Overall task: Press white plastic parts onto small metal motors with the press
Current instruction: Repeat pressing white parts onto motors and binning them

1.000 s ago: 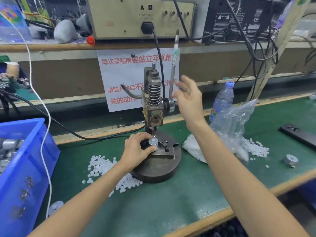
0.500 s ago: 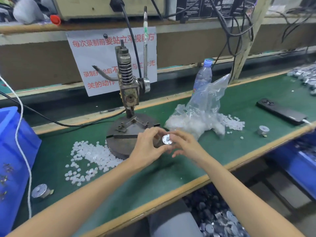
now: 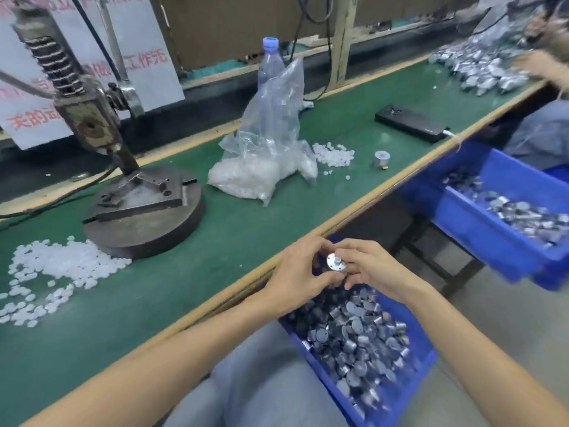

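Motor (image 3: 334, 262), small and round with a bright metal face, sits between my two hands just past the near edge of the green table (image 3: 231, 241). It is above the blue bin (image 3: 320, 380) that holds a heap of similar silver motors. A small pale hub stands up from the middle of its face; I cannot tell whether that is a plastic part.

My left hand (image 3: 295, 272) comes in from the lower left with the forearm stretched across my lap. Its thumb and fingers are curled round the motor's left side. My right hand (image 3: 374, 269) reaches in from the lower right, fingers bent, pinching the motor's right side with the thumb on top. Both palms face each other, close together.

Farther out on the table, a loose pile of white plastic parts (image 3: 52, 269) lies at the left. It touches the round base of the press (image 3: 144, 217), whose spring column rises at the far left. To the right of the press stands a clear plastic bag (image 3: 264, 161) of white parts. Behind it is a water bottle (image 3: 272, 57), and a single motor (image 3: 381, 158) stands upright to its right. A second blue bin (image 3: 480, 235) of motors sits off the table at the right.
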Available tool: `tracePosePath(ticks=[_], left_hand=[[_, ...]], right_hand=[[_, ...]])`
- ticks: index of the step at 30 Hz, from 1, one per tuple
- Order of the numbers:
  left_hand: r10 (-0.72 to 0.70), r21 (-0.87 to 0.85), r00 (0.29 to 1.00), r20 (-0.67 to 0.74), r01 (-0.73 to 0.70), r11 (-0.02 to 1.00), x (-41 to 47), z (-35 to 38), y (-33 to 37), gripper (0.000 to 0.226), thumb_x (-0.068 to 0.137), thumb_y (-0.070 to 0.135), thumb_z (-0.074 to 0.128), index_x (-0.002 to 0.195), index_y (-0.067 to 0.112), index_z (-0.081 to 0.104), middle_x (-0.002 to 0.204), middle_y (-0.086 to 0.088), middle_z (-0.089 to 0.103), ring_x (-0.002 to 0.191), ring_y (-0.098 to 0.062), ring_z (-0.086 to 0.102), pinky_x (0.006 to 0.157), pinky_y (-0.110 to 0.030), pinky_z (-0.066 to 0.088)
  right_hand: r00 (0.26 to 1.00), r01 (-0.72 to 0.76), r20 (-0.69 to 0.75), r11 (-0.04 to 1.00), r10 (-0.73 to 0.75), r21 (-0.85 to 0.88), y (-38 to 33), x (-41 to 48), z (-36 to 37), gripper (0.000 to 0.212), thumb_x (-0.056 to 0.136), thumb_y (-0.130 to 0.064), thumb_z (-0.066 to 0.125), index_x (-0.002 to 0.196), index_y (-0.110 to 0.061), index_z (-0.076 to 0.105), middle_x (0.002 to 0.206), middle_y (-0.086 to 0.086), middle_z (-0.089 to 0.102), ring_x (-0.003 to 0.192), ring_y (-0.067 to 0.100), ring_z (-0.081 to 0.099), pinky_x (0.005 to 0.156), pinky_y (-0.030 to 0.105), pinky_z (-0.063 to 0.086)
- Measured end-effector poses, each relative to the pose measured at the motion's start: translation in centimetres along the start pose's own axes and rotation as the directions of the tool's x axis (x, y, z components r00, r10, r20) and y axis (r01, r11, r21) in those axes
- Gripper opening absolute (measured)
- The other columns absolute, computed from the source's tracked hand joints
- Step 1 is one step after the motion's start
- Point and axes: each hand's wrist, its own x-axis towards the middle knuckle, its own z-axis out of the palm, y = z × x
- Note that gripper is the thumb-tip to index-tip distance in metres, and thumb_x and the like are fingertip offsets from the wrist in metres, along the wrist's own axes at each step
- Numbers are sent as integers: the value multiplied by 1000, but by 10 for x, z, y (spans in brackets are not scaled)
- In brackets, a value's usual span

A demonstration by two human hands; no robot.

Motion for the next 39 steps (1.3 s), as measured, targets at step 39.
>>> tracePosePath(ticks=[39], left_hand=[[-114,104,987,110,102,989,-26,34,-20,25,81,24,72,103,21,61,97,11,58,72,-1,48,73,-20,43]], right_hand=[[922,-199,-384,811,-34,-551,102,-4,-45,24,95,-14,48,113,-13,64,94,8,68,72,19,60,77,29,48]])
